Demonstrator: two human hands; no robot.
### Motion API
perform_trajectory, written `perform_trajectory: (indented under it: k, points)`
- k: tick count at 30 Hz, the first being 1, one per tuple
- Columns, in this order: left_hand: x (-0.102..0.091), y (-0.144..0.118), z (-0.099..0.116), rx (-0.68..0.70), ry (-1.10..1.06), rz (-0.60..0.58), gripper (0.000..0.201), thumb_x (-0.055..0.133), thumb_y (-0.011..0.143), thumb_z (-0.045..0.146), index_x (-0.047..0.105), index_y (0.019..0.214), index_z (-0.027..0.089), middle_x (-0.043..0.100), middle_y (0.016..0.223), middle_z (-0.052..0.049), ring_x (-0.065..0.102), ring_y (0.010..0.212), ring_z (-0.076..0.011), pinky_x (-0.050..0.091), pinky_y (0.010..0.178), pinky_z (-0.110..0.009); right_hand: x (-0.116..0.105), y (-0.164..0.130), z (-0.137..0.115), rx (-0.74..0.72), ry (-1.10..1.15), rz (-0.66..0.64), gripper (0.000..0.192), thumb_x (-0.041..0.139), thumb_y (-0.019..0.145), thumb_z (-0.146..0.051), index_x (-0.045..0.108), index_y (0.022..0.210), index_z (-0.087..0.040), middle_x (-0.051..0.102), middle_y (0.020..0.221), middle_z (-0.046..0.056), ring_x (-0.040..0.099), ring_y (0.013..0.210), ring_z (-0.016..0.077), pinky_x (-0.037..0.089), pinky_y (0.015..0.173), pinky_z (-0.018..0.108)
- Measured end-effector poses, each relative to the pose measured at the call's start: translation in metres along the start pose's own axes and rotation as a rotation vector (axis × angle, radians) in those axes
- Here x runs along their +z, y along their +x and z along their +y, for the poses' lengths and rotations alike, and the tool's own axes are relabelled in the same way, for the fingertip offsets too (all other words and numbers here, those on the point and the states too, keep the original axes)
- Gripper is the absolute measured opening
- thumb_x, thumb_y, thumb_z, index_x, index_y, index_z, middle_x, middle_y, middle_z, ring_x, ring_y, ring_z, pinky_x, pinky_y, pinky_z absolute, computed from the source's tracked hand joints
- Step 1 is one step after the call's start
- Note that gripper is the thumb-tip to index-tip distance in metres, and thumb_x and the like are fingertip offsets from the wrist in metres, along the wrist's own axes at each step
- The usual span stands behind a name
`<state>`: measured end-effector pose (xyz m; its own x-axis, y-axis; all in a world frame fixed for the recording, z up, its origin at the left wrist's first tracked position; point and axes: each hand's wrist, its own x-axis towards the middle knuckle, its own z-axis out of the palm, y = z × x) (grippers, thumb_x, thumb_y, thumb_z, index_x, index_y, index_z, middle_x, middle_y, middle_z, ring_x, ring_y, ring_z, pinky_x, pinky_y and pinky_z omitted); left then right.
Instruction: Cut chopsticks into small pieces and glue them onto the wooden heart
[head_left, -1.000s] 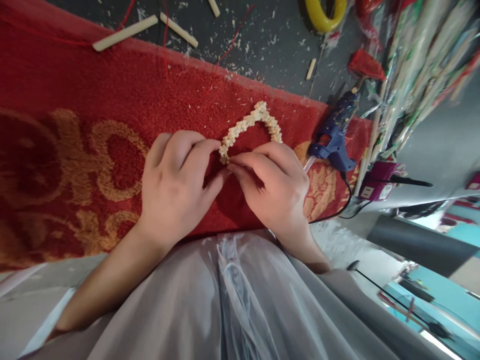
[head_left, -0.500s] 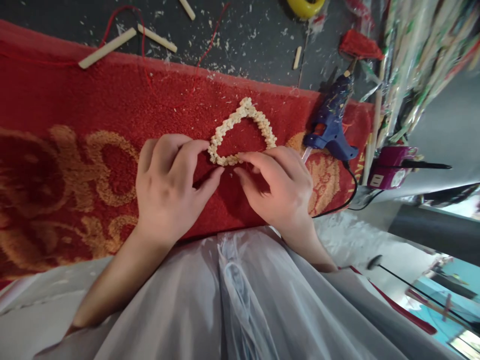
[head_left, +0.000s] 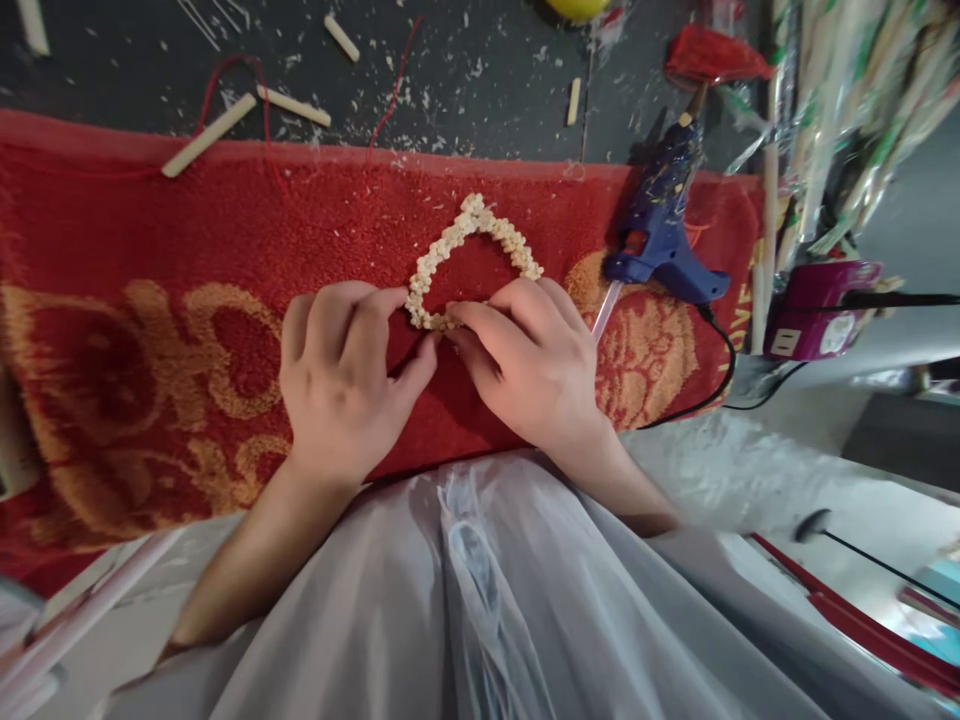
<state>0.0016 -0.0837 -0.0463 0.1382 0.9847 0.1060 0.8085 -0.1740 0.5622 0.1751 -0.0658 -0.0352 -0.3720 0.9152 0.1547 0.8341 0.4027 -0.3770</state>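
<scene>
Right hand pinches the near edge of the pale loop; left hand, fingers parted, sits by its left curve. I'd steady that curve lightly.

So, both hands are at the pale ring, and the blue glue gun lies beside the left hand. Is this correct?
Not quite: the glue gun lies beside the right hand, not the left hand, as the head view shows. Both hands are at the pale ring, as you say.
</scene>
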Motion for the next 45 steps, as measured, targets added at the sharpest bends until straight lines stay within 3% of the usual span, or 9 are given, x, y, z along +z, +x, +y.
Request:
perform_trajectory:
  k: [9, 16, 21, 26, 30, 34, 38, 45]
  points:
    - [0.001, -0.001, -0.001, 0.042, 0.059, 0.015, 0.033, 0.057, 0.089, 0.031, 0.053, 0.121, 0.027, 0.063, 0.112, -0.010, 0.060, 0.105, -0.0291, 0.044, 0.096, -0.050, -0.012, 0.000, 0.004, 0.015, 0.054, 0.011, 0.018, 0.053, 0.093, -0.025, 0.066, 0.105, -0.022, 0.059, 0.087, 0.005, 0.055, 0.082, 0.0179, 0.046, 0.077, 0.036]
    - [0.002, -0.004, -0.006, 0.123, 0.099, 0.063, 0.041, 0.060, 0.088, 0.030, 0.048, 0.127, 0.027, 0.060, 0.115, -0.012, 0.060, 0.105, -0.0291, 0.044, 0.096, -0.050, -0.065, -0.015, 0.070, 0.212, -0.164, 0.156, 0.014, 0.055, 0.091, -0.034, 0.065, 0.089, -0.024, 0.059, 0.078, 0.005, 0.059, 0.078, 0.0211, 0.050, 0.074, 0.039]
    - [0.003, -0.001, -0.006, 0.108, 0.142, 0.072, 0.035, 0.061, 0.087, 0.032, 0.054, 0.120, 0.024, 0.062, 0.109, -0.013, 0.061, 0.098, -0.0302, 0.047, 0.089, -0.049, -0.090, -0.021, 0.108, 0.275, -0.316, -0.033, 0.031, 0.059, 0.087, -0.043, 0.062, 0.111, -0.024, 0.063, 0.097, 0.010, 0.060, 0.095, 0.0286, 0.050, 0.086, 0.048]
    - [0.006, 0.001, -0.006, 0.085, 0.124, 0.098, 0.031, 0.062, 0.086, 0.032, 0.058, 0.115, 0.024, 0.062, 0.108, -0.013, 0.059, 0.098, -0.0310, 0.047, 0.088, -0.050, -0.089, -0.010, 0.122, 0.248, -0.351, -0.223, 0.046, 0.061, 0.084, -0.047, 0.059, 0.120, -0.019, 0.063, 0.113, 0.014, 0.059, 0.107, 0.0342, 0.048, 0.090, 0.051]
    - [0.009, 0.001, -0.007, 0.048, 0.077, 0.113, 0.030, 0.063, 0.085, 0.033, 0.060, 0.113, 0.024, 0.061, 0.106, -0.011, 0.058, 0.101, -0.0308, 0.046, 0.091, -0.051, -0.085, -0.002, 0.133, 0.177, -0.327, -0.282, 0.043, 0.061, 0.083, -0.044, 0.060, 0.117, -0.017, 0.064, 0.115, 0.016, 0.057, 0.111, 0.0352, 0.046, 0.095, 0.053]
    - [0.012, 0.001, -0.006, 0.018, 0.065, 0.116, 0.027, 0.064, 0.084, 0.032, 0.061, 0.109, 0.023, 0.062, 0.104, -0.011, 0.059, 0.101, -0.0295, 0.046, 0.093, -0.049, -0.085, -0.007, 0.145, 0.105, -0.228, -0.236, 0.039, 0.056, 0.085, -0.040, 0.058, 0.117, -0.018, 0.063, 0.119, 0.016, 0.058, 0.111, 0.0321, 0.047, 0.094, 0.050]
    - [0.014, 0.002, -0.005, -0.004, 0.049, 0.105, 0.026, 0.064, 0.082, 0.032, 0.062, 0.105, 0.021, 0.062, 0.105, -0.011, 0.059, 0.103, -0.0292, 0.045, 0.096, -0.047, -0.088, -0.020, 0.154, 0.130, -0.126, -0.160, 0.044, 0.053, 0.087, -0.044, 0.056, 0.123, -0.020, 0.065, 0.119, 0.014, 0.062, 0.106, 0.0296, 0.051, 0.090, 0.048]
    - [0.018, 0.001, -0.005, 0.057, 0.140, 0.170, 0.022, 0.061, 0.084, 0.035, 0.063, 0.100, 0.019, 0.063, 0.100, -0.010, 0.059, 0.096, -0.0266, 0.046, 0.090, -0.042, -0.085, -0.037, 0.165, 0.197, 0.094, -0.056, 0.046, 0.052, 0.088, -0.049, 0.054, 0.127, -0.025, 0.063, 0.128, 0.011, 0.058, 0.121, 0.0280, 0.048, 0.097, 0.048]
